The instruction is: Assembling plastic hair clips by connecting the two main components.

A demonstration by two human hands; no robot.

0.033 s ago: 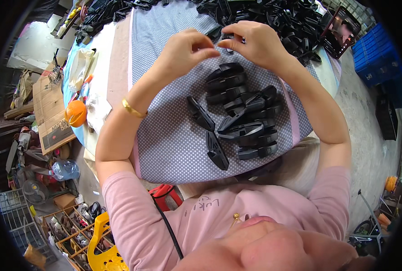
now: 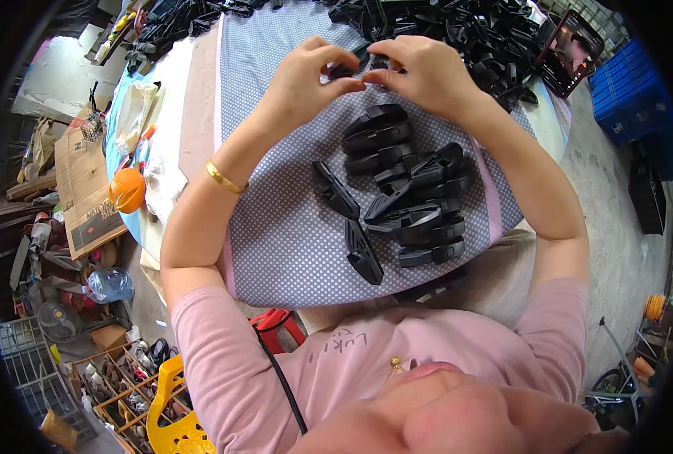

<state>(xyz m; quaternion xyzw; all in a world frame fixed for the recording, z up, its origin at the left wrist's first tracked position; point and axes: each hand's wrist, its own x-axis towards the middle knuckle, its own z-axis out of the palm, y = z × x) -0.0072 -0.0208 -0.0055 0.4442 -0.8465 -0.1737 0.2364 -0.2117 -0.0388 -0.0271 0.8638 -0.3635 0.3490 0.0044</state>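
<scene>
Over the far middle of the table my left hand (image 2: 298,83) and my right hand (image 2: 427,72) face each other with bent fingers. Between them is a small black plastic part (image 2: 341,72), largely covered by the fingers. My left thumb and forefinger curl round one end of it. At the other end, my right thumb and forefinger pinch dark plastic; whether this is one part or two I cannot tell. Closer to me lies a cluster of black plastic parts (image 2: 412,181), several stacked side by side. Two more long black parts (image 2: 349,219) rest end to end at its left.
A large heap of black parts (image 2: 488,53) covers the far right, and another pile (image 2: 177,26) lies far left. A phone (image 2: 573,53) leans at the right edge. An orange round object (image 2: 127,190) sits at the left edge. A blue crate (image 2: 627,91) stands beyond the table.
My left hand has shifted slightly up, and its fingers now curl round the dark part. My right hand has hardly moved; the cluster on the table stays the same.
</scene>
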